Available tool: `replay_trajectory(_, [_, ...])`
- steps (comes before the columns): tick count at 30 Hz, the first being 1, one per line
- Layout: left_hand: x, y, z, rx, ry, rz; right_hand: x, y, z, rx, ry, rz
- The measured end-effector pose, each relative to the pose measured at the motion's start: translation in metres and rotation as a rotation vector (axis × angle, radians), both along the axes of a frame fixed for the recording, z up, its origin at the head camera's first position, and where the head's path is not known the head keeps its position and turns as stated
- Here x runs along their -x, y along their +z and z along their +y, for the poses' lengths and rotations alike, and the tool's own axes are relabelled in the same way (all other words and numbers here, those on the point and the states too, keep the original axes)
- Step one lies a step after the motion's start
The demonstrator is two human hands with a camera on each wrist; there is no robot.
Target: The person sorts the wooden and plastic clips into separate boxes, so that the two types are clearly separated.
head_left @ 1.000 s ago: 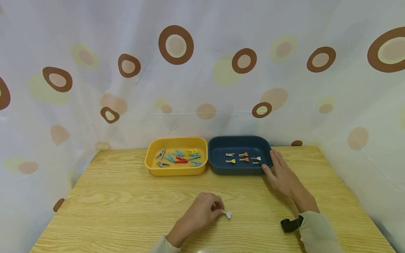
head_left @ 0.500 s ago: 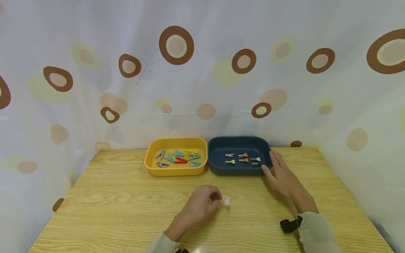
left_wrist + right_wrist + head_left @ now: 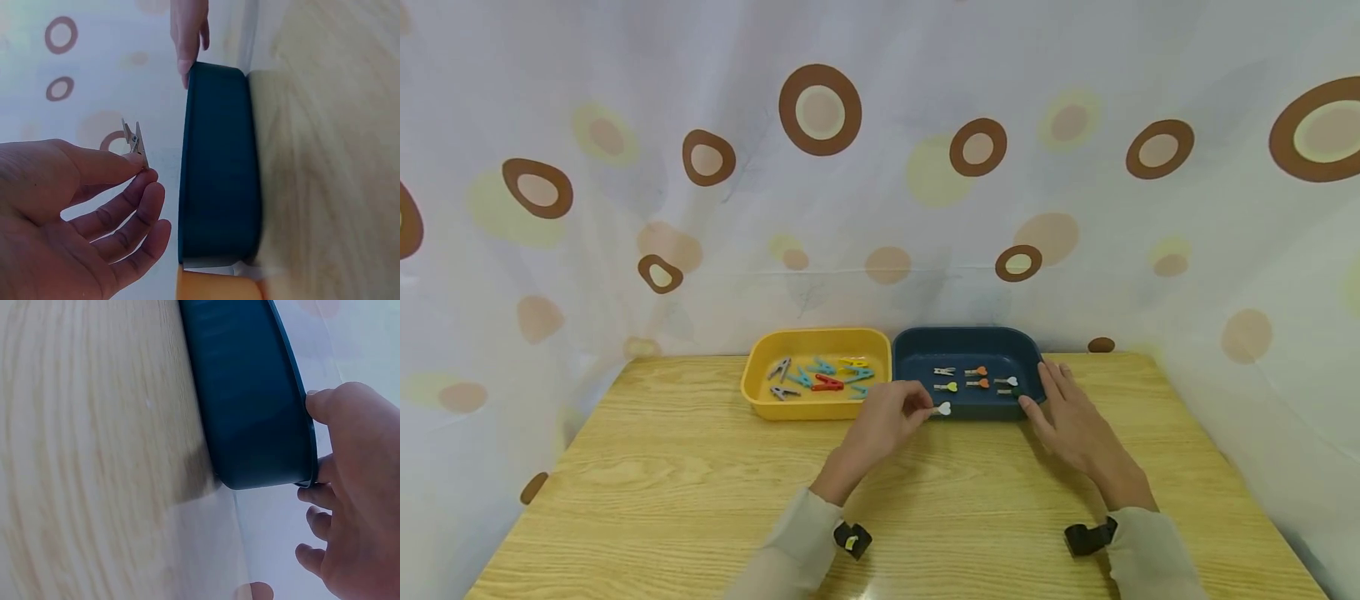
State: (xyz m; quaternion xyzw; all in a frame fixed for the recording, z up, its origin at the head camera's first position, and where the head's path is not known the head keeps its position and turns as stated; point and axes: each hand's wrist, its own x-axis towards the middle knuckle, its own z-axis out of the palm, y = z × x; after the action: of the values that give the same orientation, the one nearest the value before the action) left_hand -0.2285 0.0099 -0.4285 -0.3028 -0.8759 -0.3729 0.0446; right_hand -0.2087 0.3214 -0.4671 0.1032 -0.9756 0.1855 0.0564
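The left hand (image 3: 883,421) has carried the clip (image 3: 943,408) up from mid-worktop to the blue tray's (image 3: 917,406) near rim. The clip is a small peg with a white heart head, pinched between thumb and fingers (image 3: 134,165), just above the rim. The right hand (image 3: 1070,417) rests with fingers straight against the tray's right end.

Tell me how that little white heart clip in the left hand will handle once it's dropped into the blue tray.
The white heart clip is probably very light: the left hand pinches it with fingertips alone. It looks stiff, keeping its shape in the wrist view. Flat-sided, it should lie still in the blue tray like the clips already there, not roll.
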Motion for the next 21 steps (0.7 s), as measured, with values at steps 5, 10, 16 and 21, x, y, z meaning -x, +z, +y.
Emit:
replay_trajectory(5, [0.021,0.010,0.013,0.069,0.030,0.002,0.000,0.001,0.000,-0.025,0.009,0.002])
replay_trajectory(10, [0.039,0.016,0.029,0.114,0.053,-0.029,-0.001,0.002,-0.001,-0.044,0.008,0.003])
replay_trajectory(16, [0.060,0.017,0.050,0.148,0.067,-0.068,0.000,0.002,0.001,-0.069,-0.001,-0.011])
replay_trajectory(21, [0.075,0.017,0.067,0.170,0.078,-0.107,0.000,0.006,-0.001,-0.075,-0.008,0.003])
